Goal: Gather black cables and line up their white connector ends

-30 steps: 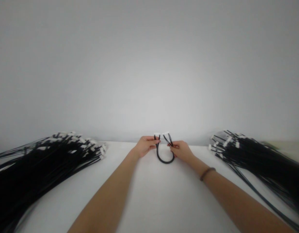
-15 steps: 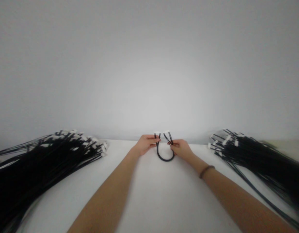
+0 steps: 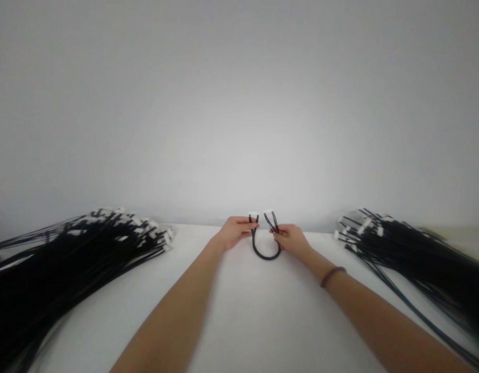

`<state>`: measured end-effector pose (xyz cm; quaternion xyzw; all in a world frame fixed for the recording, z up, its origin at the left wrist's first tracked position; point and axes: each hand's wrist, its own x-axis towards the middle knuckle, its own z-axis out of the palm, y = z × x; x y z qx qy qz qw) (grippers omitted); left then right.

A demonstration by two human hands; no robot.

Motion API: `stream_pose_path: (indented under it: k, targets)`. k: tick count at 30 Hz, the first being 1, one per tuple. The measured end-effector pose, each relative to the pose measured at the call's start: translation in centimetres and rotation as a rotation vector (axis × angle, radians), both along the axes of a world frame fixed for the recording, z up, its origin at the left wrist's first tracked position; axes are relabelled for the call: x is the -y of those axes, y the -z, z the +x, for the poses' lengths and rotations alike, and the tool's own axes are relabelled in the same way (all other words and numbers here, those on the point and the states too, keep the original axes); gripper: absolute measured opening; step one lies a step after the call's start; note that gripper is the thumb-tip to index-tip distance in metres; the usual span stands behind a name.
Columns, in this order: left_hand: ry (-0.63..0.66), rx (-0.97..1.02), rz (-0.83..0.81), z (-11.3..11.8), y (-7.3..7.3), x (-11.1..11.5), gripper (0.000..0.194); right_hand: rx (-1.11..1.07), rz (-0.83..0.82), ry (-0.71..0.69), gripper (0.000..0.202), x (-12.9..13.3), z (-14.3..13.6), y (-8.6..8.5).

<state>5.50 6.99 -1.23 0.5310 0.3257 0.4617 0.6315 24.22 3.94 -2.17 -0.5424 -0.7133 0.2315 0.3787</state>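
Observation:
Between my hands a short black cable [image 3: 266,258] hangs in a U, its bend toward me. Each end splits into two strands that run into a white connector, the left connector [image 3: 253,214] and the right connector [image 3: 269,211]. My left hand [image 3: 235,231] pinches the cable just below the left connector. With thumb and fingers closed, my right hand [image 3: 289,237] grips the other end below its connector. The two connectors point away from me, a small distance apart. Part of each end is hidden behind the fingers.
A large pile of black cables with white connectors [image 3: 118,228] lies at the left on the white table [image 3: 258,321]. Another such pile [image 3: 410,248] lies at the right, with a few strands trailing toward the front. A pale wall [image 3: 239,103] rises behind the table.
Almost nothing differs. Hands and cable appear a few pixels further right and lower, and the piles are also slightly shifted in view. Both hands keep their grip.

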Motion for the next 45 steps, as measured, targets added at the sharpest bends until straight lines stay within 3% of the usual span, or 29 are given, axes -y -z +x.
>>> stream_pose_path:
  k: [19,27,29,34,36,40,45]
  targets:
    - [0.02,0.018,0.003,0.0,-0.1,0.1,0.024,0.094,0.074,0.013,0.022,0.0,0.0,-0.1]
    - [0.026,0.041,-0.024,-0.2,0.2,0.0,0.023,-0.016,0.026,0.013,0.02,-0.3,0.0,0.3]
    - [0.136,0.089,-0.035,-0.5,-0.5,0.5,0.027,-0.165,-0.064,-0.032,0.023,-0.6,0.2,0.4]
    - [0.702,0.026,-0.061,-0.9,-3.9,2.4,0.068,-0.509,-0.211,-0.282,0.032,-0.1,0.8,-0.2]
    - [0.749,-0.069,-0.095,-0.4,-4.5,2.8,0.065,-0.516,-0.224,-0.362,0.027,0.3,0.8,-0.7]
    - [0.415,-0.183,-0.124,1.0,-3.0,2.5,0.032,-0.424,-0.234,-0.379,0.021,0.9,0.7,-1.3]
    - [-0.016,-0.242,0.007,2.4,-0.5,1.1,0.032,-0.372,-0.25,-0.361,0.027,0.7,0.5,-1.0]
